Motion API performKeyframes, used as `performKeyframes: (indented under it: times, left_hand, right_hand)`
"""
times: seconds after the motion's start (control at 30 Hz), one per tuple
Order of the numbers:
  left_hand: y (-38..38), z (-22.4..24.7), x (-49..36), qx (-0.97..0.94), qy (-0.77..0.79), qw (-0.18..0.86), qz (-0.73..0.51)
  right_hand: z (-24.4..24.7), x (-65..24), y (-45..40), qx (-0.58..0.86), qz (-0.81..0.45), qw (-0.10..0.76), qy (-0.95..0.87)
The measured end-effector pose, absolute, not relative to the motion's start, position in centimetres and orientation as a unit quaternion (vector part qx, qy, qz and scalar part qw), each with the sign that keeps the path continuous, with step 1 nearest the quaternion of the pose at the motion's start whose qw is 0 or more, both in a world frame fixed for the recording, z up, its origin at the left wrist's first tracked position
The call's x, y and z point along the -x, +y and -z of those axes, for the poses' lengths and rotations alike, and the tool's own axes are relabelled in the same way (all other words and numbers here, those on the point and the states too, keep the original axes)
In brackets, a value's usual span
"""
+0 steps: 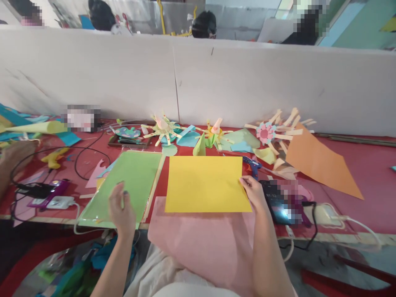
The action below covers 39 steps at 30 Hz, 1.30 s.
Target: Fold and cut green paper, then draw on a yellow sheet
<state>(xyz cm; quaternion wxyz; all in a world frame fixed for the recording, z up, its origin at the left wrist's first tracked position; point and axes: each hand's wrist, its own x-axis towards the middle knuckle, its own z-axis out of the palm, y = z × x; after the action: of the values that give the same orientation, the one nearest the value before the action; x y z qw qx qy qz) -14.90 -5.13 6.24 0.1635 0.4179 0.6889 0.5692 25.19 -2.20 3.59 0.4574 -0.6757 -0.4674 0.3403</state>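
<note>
A yellow sheet of paper [207,183] lies flat before me at the table's edge, partly over a pink sheet [198,235] that hangs toward my lap. My right hand [253,192] pinches the yellow sheet's right edge between thumb and fingers. Over the green sheet in a clear sleeve [136,177], my left hand [122,208] is raised with its fingers curled apart, and no object shows in it.
Paper flower crafts [163,130] and scraps line the white partition [123,74]. At right are a blue glue gun [253,166], a phone [278,202], cables and an orange sheet [321,161]. A yellow glue gun [55,158], power strip [51,194] and another person's arm [15,161] are left.
</note>
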Motion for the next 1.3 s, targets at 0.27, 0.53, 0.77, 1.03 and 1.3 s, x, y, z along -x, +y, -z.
performKeyframes:
  times: [0.27,0.53,0.77,1.03,1.3]
  left_hand:
    - [-2.2,-4.4,10.0,-0.396,0.631,0.469,-0.475]
    - [-2.0,-4.5,8.3,-0.473,0.624,0.404,-0.473]
    - [-3.4,-7.5,3.9,-0.595,0.575,0.332,-0.453]
    - [-5.2,-8.6,1.3,-0.583,0.532,0.389,-0.474]
    - [-3.5,-9.7,-1.2,-0.46,0.54,0.506,-0.49]
  right_hand:
    - [-3.8,-24.6,-2.3,0.666,-0.363,0.473,-0.448]
    - [-5.9,-22.0,-2.9,0.678,-0.383,0.461,-0.425]
    - [-8.1,-14.7,-3.6,0.674,-0.214,0.536,-0.462]
    - [-9.1,-10.4,-5.7,0.619,-0.142,0.537,-0.556]
    - [-8.2,-10.3,-3.3,0.598,-0.222,0.508,-0.579]
